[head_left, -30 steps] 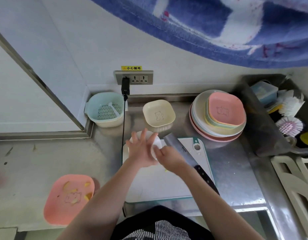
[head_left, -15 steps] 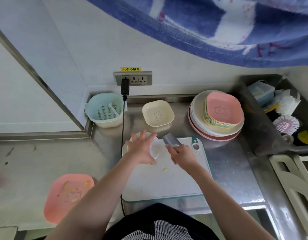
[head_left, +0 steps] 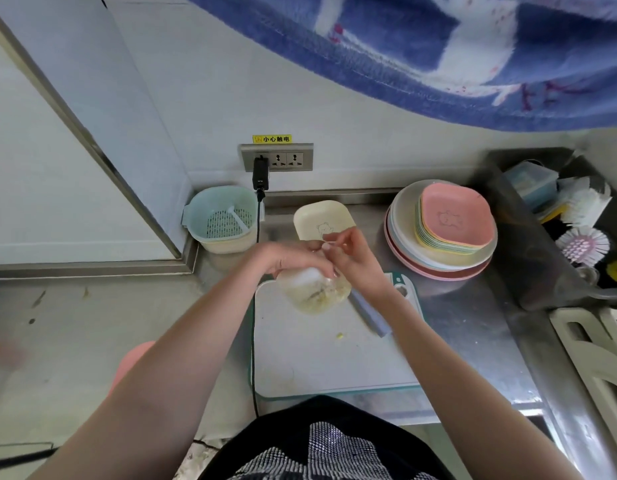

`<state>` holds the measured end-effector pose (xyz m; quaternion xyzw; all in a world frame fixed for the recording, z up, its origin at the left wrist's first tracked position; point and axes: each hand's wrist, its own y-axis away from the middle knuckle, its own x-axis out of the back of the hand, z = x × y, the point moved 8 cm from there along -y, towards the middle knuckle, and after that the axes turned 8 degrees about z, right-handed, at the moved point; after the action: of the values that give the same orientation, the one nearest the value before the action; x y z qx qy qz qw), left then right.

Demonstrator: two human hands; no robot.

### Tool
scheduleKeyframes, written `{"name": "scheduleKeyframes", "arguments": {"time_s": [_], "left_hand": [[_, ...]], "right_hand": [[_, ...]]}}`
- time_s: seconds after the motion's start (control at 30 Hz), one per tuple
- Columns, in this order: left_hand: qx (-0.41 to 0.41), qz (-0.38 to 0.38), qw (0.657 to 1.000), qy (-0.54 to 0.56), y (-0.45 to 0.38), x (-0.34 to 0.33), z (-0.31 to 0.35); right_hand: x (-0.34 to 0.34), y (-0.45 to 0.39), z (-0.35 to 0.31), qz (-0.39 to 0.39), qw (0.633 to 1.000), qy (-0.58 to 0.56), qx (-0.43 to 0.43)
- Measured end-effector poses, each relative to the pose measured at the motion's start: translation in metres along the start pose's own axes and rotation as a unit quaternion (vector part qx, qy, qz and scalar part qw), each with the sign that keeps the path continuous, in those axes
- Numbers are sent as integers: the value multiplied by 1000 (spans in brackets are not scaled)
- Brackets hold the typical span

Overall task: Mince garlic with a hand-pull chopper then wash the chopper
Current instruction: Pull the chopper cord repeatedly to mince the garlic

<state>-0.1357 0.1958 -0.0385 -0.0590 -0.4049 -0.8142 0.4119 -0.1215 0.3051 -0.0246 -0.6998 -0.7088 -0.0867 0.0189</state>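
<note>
Chopper (head_left: 314,289) (clear, with minced garlic (head_left: 326,292) inside) was held above the cutting board (head_left: 321,358), gripped from the top by the left hand (head_left: 293,258); its pull cord (head_left: 329,241) was pinched by the right hand (head_left: 355,258) fingers.

Clear plastic chopper (head_left: 314,289), matt white cutting board (head_left: 321,355), brushed steel counter (head_left: 473,323).
</note>
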Motion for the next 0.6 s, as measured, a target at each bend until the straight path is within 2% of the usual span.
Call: {"name": "scheduleKeyframes", "arguments": {"time_s": [0.17, 0.23, 0.3, 0.4, 0.5, 0.6], "left_hand": [[16, -4, 998, 63, 0, 2, 2], [28, 2, 994, 110, 0, 2, -3], [52, 46, 978, 199, -1, 13, -12], [100, 93, 938, 319, -5, 25, -32], [148, 2, 930, 335, 0, 4, -35], [155, -101, 907, 378, 7, -17, -23]], "right_hand": [[-3, 0, 20, -2, 991, -44, -128], [-2, 0, 23, 18, 987, -52, -149], [4, 3, 28, 44, 978, -99, -181], [9, 9, 46, 42, 934, -246, -257], [15, 10, 55, 63, 899, -333, -279], [14, 12, 58, 65, 883, -362, -289]]}}
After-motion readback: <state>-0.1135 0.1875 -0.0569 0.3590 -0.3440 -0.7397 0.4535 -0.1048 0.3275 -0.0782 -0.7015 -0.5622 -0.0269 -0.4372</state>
